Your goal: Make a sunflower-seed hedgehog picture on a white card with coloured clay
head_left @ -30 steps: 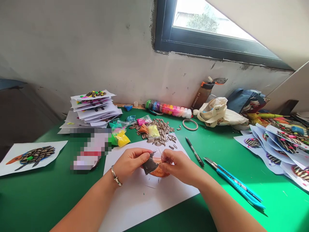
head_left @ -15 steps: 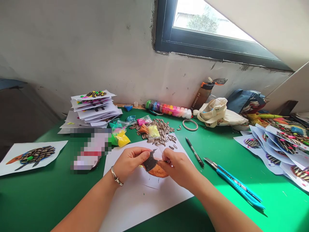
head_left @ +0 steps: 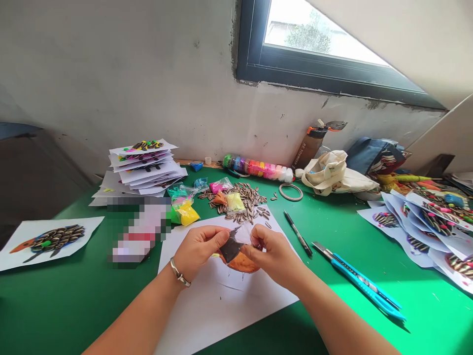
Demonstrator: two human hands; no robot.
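Observation:
Between my hands is a small clear plastic bag of black clay (head_left: 232, 246). My left hand (head_left: 201, 246) pinches its left side between thumb and fingers. With fingers curled, my right hand (head_left: 271, 249) grips the clear plastic on the other side. Both hands are above a white sheet of paper (head_left: 207, 315). On that sheet an orange clay shape (head_left: 246, 263) with thin drawn legs below it is partly hidden by the bag and my fingers. Striped sunflower seeds (head_left: 246, 197) lie in a heap just beyond the paper.
Bagged yellow clay (head_left: 186, 212) sits left of the seeds. To the right lie a black pen (head_left: 297, 231), a blue utility knife (head_left: 362, 281) with its blade showing and a tape roll (head_left: 291, 192). Stacked seed pictures (head_left: 148, 167) stand at back left; a bottle (head_left: 308, 148) leans by the wall.
The clear plastic of the bag now shows spread out between my hands, and the black clay looks flatter and more squared. Both hands stay in nearly the same place.

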